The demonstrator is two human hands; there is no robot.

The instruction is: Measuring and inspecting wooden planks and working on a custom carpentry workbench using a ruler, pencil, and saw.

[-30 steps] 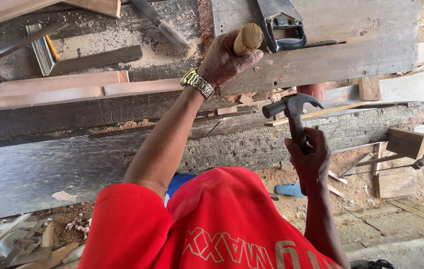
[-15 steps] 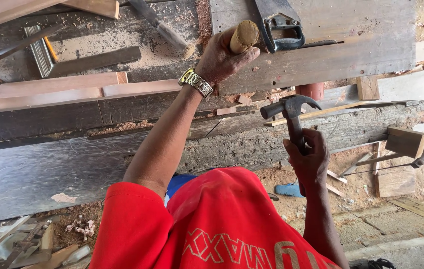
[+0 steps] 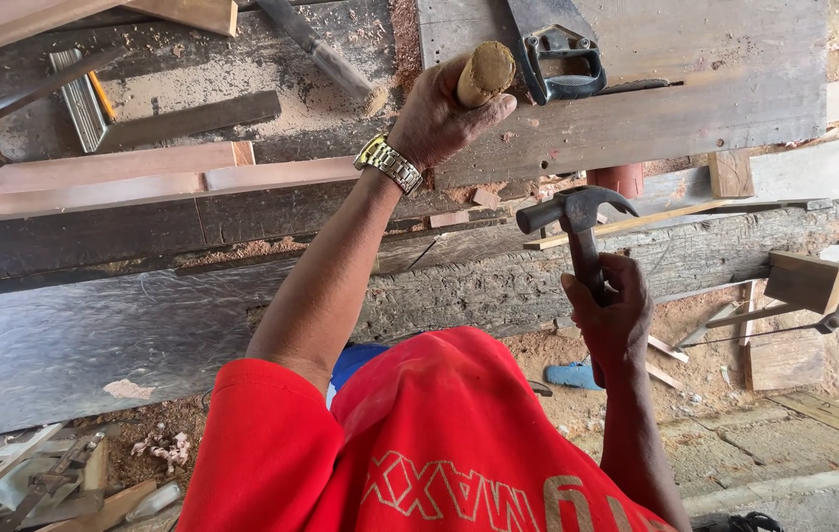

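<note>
You are standing in a rough carpentry workshop. The worn plank desk in front of you is dusted with sawdust and carries a handsaw, a metal square and lengths of planed timber. A heavy, weathered beam runs along its near edge. Offcuts and wood scraps lie on the dirt floor, and a claw hammer is in use.

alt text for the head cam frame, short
A person in a red shirt grips a round wooden handle in the left hand and a claw hammer in the right hand, over a sawdust-strewn workbench.
</note>
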